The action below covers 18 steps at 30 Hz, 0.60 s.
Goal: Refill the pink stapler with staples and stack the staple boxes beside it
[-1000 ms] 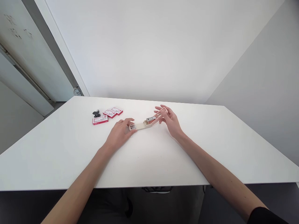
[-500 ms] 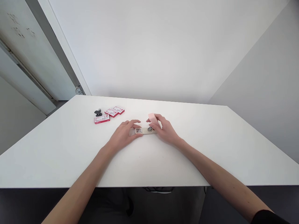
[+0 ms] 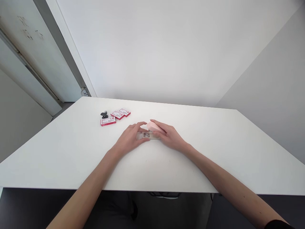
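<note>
A small pink and beige stapler lies on the white table near its middle. My left hand rests on the stapler's near left end, fingers curled around its base with the printed label showing. My right hand covers the pink top from the right, fingers wrapped over it and pressing it down toward the base. The two hands almost touch over the stapler.
Three red and white staple boxes lie at the table's far left, with a small black binder clip beside them. A door and its frame stand to the left. White walls close the back and right.
The stapler was swung wide open with my right hand lifting its top. The top has come down onto the base, and both hands have closed in around it.
</note>
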### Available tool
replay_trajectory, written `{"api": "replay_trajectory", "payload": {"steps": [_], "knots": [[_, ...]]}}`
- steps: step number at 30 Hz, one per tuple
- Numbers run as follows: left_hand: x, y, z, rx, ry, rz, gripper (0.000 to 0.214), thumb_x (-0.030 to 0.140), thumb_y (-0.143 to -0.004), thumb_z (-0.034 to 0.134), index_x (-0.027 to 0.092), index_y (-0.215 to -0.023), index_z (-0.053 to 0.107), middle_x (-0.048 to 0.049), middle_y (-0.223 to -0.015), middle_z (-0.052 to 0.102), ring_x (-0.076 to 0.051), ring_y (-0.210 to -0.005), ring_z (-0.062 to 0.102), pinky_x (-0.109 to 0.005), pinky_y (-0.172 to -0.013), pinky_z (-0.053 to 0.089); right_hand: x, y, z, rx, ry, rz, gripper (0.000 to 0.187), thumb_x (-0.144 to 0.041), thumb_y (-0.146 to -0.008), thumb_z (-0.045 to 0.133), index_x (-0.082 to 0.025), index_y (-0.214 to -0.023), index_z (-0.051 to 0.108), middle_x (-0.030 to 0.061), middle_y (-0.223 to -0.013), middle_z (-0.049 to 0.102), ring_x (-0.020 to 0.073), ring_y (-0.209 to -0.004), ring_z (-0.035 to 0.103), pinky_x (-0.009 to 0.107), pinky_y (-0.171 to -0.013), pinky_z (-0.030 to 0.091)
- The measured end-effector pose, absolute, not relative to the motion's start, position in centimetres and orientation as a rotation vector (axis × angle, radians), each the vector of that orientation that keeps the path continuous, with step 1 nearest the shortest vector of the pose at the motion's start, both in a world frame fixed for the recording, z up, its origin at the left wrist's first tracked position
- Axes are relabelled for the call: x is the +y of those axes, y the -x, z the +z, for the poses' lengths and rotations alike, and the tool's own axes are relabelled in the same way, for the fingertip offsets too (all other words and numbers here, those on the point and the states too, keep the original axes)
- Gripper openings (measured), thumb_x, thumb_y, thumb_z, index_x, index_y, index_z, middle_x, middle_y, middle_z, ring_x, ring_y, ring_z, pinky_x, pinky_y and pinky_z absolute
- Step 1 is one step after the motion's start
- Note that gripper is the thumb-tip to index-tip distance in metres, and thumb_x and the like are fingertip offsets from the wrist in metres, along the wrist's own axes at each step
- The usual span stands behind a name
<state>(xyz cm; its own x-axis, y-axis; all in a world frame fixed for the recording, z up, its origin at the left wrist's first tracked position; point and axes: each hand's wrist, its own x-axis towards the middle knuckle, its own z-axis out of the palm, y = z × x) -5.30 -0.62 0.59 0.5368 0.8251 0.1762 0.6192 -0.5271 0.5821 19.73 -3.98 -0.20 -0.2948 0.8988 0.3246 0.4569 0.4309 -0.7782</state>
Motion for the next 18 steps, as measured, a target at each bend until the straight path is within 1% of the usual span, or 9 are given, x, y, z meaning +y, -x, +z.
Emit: {"api": "replay_trajectory", "payload": {"steps": [2, 6, 10, 12, 15, 18], "knots": [[-0.6, 5.2, 0.6, 1.190, -2.308, 0.609, 0.070, 0.057, -0.093, 0.072, 0.034, -0.153, 0.044, -0.0018, -0.131, 0.077, -0.032, -0.142, 0.054, -0.050, -0.113, 0.046, -3.9, -19.7, -0.4, -1.946, 1.129, 0.729, 0.057, -0.051, -0.106, 0.058, -0.039, -0.161, 0.049, 0.0023, -0.152, 0.066, 0.0301, -0.134, 0.066, 0.050, -0.111, 0.055], [-0.6, 5.2, 0.7, 1.206, -2.318, 0.647, 0.066, 0.056, -0.093, 0.071, 0.031, -0.149, 0.049, -0.0044, -0.127, 0.075, -0.033, -0.131, 0.061, -0.049, -0.108, 0.050, -3.7, -19.6, -0.9, -1.993, 1.124, 0.684, 0.057, -0.048, -0.107, 0.057, -0.040, -0.162, 0.048, 0.0022, -0.151, 0.067, 0.0297, -0.133, 0.067, 0.049, -0.109, 0.057], [-0.8, 5.1, 0.8, 1.221, -2.337, 0.717, 0.061, 0.056, -0.096, 0.065, 0.028, -0.147, 0.049, -0.0059, -0.127, 0.074, -0.031, -0.124, 0.064, -0.048, -0.106, 0.051, -3.6, -19.6, -1.2, -1.994, 1.155, 0.608, 0.058, -0.049, -0.107, 0.056, -0.040, -0.163, 0.045, 0.0015, -0.155, 0.064, 0.0302, -0.137, 0.066, 0.050, -0.111, 0.057], [-0.8, 5.1, 0.8, 1.239, -2.344, 0.762, 0.058, 0.055, -0.097, 0.063, 0.027, -0.146, 0.049, -0.0064, -0.128, 0.073, -0.030, -0.123, 0.064, -0.048, -0.108, 0.050, -3.5, -19.6, -1.3, -1.988, 1.152, 0.544, 0.059, -0.048, -0.108, 0.055, -0.042, -0.165, 0.042, -0.0005, -0.161, 0.058, 0.0297, -0.143, 0.061, 0.051, -0.116, 0.054], [-0.4, 5.2, 0.6, 1.279, -2.367, 0.873, 0.052, 0.050, -0.096, 0.064, 0.026, -0.140, 0.051, -0.0073, -0.130, 0.071, -0.029, -0.127, 0.062, -0.049, -0.112, 0.048, -3.3, -19.8, -1.5, -1.955, 1.170, 0.462, 0.059, -0.045, -0.109, 0.050, -0.043, -0.167, 0.038, -0.0041, -0.170, 0.046, 0.0280, -0.154, 0.050, 0.051, -0.125, 0.047], [0.4, 5.5, 0.1, 1.437, -2.348, 1.028, 0.040, 0.043, -0.097, 0.059, 0.024, -0.132, 0.055, -0.0104, -0.134, 0.068, -0.031, -0.134, 0.057, -0.053, -0.116, 0.045, -3.1, -19.9, -1.7, -1.913, 1.207, 0.456, 0.059, -0.044, -0.109, 0.049, -0.042, -0.167, 0.039, -0.0036, -0.173, 0.040, 0.0275, -0.158, 0.044, 0.052, -0.130, 0.040]]}}
